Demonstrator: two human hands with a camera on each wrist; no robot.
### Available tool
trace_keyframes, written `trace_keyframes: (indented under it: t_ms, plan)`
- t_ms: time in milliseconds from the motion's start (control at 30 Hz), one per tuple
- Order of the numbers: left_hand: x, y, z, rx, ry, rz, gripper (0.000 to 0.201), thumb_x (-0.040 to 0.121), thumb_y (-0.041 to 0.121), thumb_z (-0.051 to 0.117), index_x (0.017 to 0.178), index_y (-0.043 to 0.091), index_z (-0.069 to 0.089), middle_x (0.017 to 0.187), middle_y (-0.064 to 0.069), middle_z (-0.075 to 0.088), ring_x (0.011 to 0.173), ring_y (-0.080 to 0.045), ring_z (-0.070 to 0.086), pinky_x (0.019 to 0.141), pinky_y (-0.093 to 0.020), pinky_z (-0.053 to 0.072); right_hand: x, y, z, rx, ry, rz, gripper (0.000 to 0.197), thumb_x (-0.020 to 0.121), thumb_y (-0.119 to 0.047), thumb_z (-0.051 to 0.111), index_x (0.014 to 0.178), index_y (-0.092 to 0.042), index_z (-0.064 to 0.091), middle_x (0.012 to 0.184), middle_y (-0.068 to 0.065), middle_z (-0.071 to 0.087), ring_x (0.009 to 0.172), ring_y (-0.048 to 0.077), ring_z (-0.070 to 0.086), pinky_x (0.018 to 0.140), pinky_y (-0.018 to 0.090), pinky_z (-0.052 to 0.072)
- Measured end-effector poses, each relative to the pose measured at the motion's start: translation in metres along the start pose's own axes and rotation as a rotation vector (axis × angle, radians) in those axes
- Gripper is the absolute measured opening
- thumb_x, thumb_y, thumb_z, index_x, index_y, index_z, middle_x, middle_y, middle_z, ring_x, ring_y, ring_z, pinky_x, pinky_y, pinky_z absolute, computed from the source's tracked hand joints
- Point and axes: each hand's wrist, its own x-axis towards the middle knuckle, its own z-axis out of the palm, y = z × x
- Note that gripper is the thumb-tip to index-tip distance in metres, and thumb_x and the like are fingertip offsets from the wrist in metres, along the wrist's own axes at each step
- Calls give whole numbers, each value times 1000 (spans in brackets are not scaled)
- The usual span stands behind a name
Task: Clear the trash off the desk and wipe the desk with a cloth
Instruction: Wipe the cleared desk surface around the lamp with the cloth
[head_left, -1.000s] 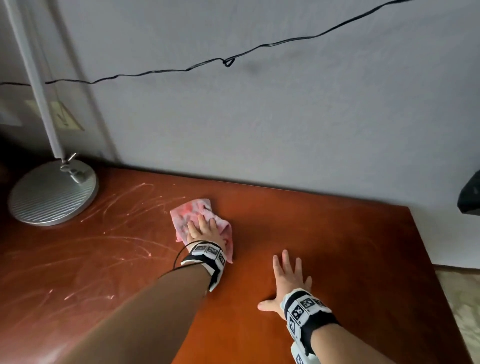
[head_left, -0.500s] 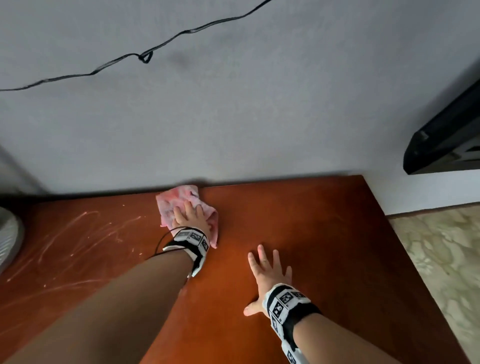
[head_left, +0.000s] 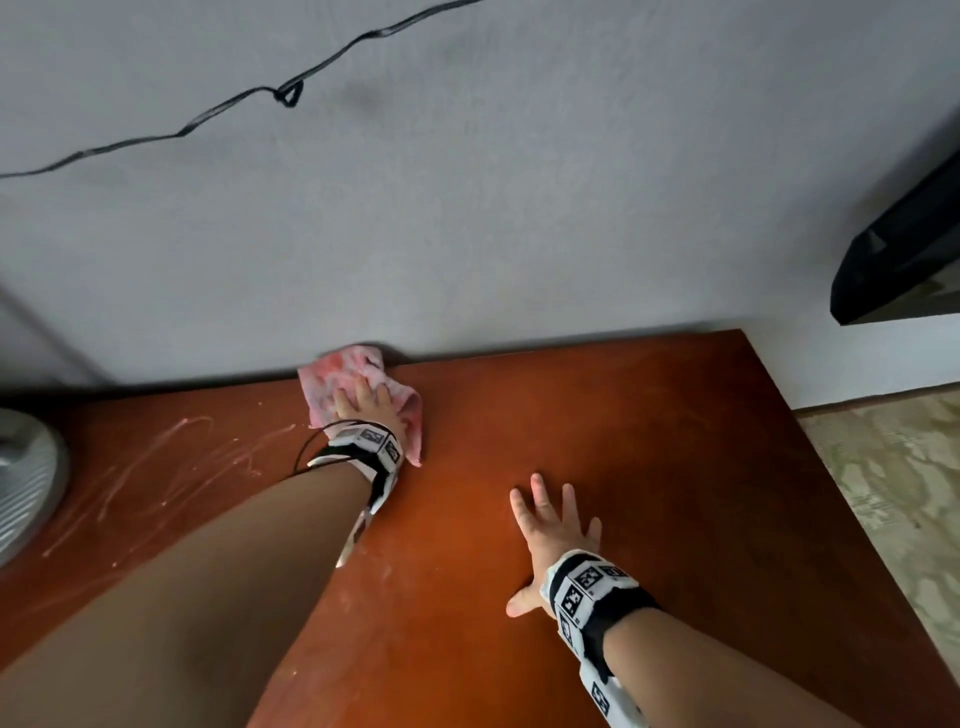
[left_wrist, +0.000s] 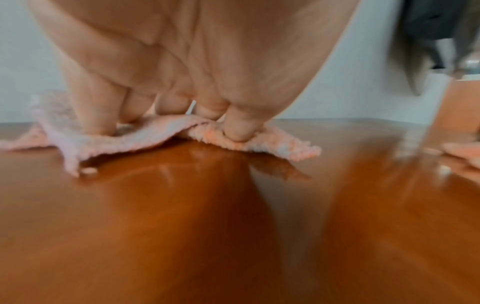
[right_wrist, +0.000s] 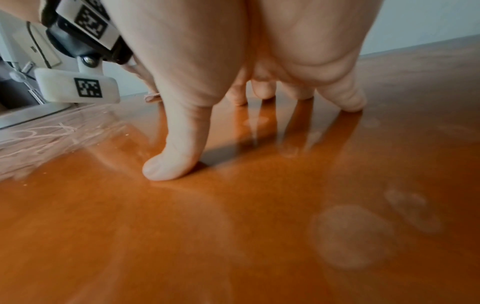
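My left hand (head_left: 366, 402) reaches far out, up to the back edge of the counter (head_left: 649, 441), right by the gray wall (head_left: 519, 208). It lies on top of the pink cloth (head_left: 332, 382) and pushes it down flat. My fingers (left_wrist: 237, 127) are bent a little and press into the soft cloth, and the cloth bunches up under them. One corner of the cloth sticks out toward my right side.

My right hand (head_left: 553, 530) is nearer to me, well apart from the cloth. It rests flat on the bare brown counter. Its fingers (right_wrist: 342, 96) are spread out and straight, and the tips touch the wood. My thumb (right_wrist: 171, 164) points off to the side and touches the wood too. This hand holds nothing.

On my left the counter has pale white streaks (head_left: 176, 462) on it. The round gray base of a lamp (head_left: 26, 483) sits at the left edge. A black cord (head_left: 234, 101) hangs across the wall.
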Motion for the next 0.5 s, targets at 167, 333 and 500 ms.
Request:
trace_keyframes:
  t_ms: [167, 333, 500]
  plan:
    - [-22, -37, 38, 49, 44, -81, 80, 96, 54, 36, 153, 16, -5, 160, -10, -8, 146, -39, -6, 118, -52, 11, 0, 0, -1, 6, 5, -10, 133, 68, -48, 82, 147, -32, -24, 150, -4, -41, 141, 33, -30, 113, 64, -2]
    - [-111, 15, 74, -46, -7, 49, 79, 98, 44, 41, 152, 17, -10, 159, -9, -17, 144, -41, -12, 117, -50, 8, 1, 1, 1, -4, 32, -7, 135, 66, -50, 83, 148, -33, -23, 151, -3, -40, 142, 34, -29, 113, 65, 1]
    - [-109, -10, 76, -61, 8, 11, 70, 101, 45, 31, 153, 17, -6, 160, -9, -14, 145, -40, -11, 118, -49, 10, 0, 1, 3, 3, 69, -17, 134, 65, -50, 83, 149, -34, -20, 152, -4, -38, 142, 34, -28, 114, 65, 2]
